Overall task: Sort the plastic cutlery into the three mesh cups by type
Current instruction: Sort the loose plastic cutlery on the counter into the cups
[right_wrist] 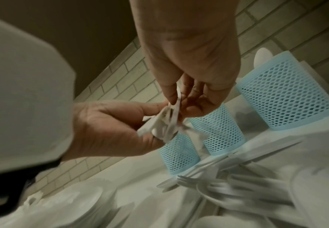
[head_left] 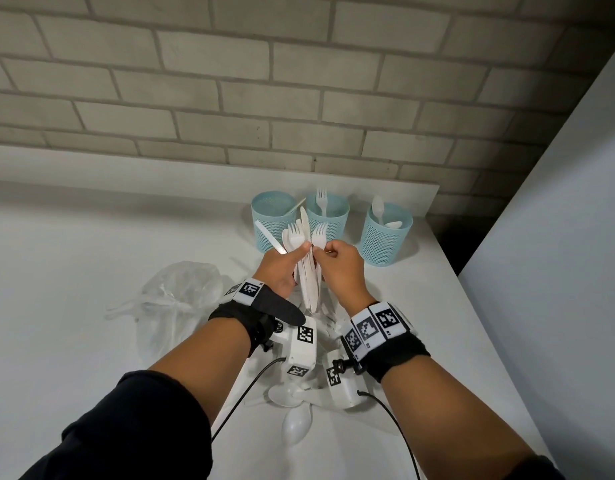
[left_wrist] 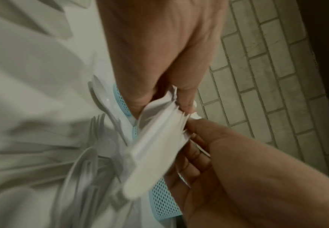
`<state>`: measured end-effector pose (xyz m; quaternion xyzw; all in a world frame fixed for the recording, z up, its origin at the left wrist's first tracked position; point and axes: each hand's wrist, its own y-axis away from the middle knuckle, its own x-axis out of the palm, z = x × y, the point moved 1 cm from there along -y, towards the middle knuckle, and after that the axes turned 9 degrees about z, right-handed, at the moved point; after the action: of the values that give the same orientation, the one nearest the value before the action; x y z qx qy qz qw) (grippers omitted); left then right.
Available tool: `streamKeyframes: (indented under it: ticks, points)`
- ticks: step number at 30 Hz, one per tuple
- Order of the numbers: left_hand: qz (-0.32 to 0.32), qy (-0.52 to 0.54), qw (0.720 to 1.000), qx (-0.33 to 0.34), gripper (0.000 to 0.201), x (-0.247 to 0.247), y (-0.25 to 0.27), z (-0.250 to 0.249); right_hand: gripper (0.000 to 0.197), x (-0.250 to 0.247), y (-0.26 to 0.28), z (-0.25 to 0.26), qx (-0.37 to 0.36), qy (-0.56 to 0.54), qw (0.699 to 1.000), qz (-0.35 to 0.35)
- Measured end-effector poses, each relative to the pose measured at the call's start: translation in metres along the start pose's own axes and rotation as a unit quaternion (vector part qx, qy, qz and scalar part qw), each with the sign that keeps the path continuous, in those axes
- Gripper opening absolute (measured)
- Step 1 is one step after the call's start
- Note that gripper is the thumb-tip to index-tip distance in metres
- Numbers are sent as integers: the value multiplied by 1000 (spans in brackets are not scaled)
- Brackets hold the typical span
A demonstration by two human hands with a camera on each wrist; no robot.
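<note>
Three light-blue mesh cups stand in a row at the back of the white table. The left cup (head_left: 274, 221) holds a knife, the middle cup (head_left: 328, 216) a fork, and the right cup (head_left: 385, 237) spoons. In front of them my left hand (head_left: 299, 251) grips an upright bundle of white plastic cutlery (head_left: 307, 271) with forks, knives and a spoon in it. My right hand (head_left: 325, 252) pinches one fork (head_left: 319, 235) at the top of that bundle. In the right wrist view the same fork (right_wrist: 177, 100) sits between the thumb and fingers.
Loose spoons (head_left: 296, 427) and other cutlery lie on the table (head_left: 74, 271) under my wrists. A crumpled clear plastic bag (head_left: 181, 296) is to the left. A brick wall (head_left: 299, 98) runs behind the cups, and a white panel (head_left: 558, 254) borders the table's right edge.
</note>
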<state>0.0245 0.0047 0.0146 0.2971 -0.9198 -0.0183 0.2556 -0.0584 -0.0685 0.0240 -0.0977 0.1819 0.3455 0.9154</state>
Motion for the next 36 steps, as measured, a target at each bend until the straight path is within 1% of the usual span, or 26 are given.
streamKeyframes:
  ticks: [2, 4, 6, 8, 9, 11, 14, 16, 19, 21, 23, 26, 28, 30, 32, 34, 36]
  points:
    - [-3, -2, 1000, -5, 27, -2, -1, -1, 21, -5, -4, -1, 5, 2, 1000, 9]
    - [2, 3, 1000, -8, 16, -4, -2, -2, 10, -14, -10, 4, 13, -13, 1000, 5]
    - [-2, 6, 1000, -11, 9, -6, -2, -4, 12, -24, -19, 11, 12, -39, 999, -2]
    - [-1, -2, 1000, -11, 9, -7, -3, -6, 17, -30, -28, 21, 12, -74, 997, 0]
    - [3, -8, 1000, -10, 9, -8, -3, -7, 19, -31, -30, 26, 15, -94, 995, 9]
    - [14, -18, 1000, -2, 9, -8, -4, -8, 16, -29, -35, 34, 12, -115, 992, 50]
    - [27, -35, 999, 12, 13, -9, -5, -9, 11, -20, -36, 40, -16, -58, 991, 121]
    - [31, -39, 999, 19, 20, -8, -5, -9, 10, -11, -37, 38, -26, -40, 989, 138]
    - [29, -37, 999, 28, 24, -8, -7, -8, 18, -3, -40, 32, -24, -38, 993, 109]
    - [22, -36, 999, 29, 29, -8, -9, -8, 22, -1, -42, 32, -24, -28, 994, 102]
    - [14, -37, 999, 37, 27, -8, -10, -7, 24, -2, -41, 34, -23, -9, 994, 107]
    - [15, -28, 999, 39, 21, -7, -11, -5, 33, -4, -41, 35, -13, 22, 994, 105]
    - [22, -23, 999, 33, 19, -6, -11, -4, 24, -5, -43, 35, 22, 11, 993, 112]
    - [31, -18, 999, 24, 16, -5, -11, -3, 17, -5, -45, 35, 67, -39, 991, 113]
    - [42, -17, 999, 20, 17, -4, -11, -2, 20, -4, -48, 33, 89, -74, 988, 103]
    - [48, -16, 999, 8, 16, -3, -12, -3, 23, -2, -52, 30, 88, -73, 989, 98]
    - [46, -21, 999, -1, 13, -4, -13, -4, 25, -1, -53, 29, 84, -66, 988, 110]
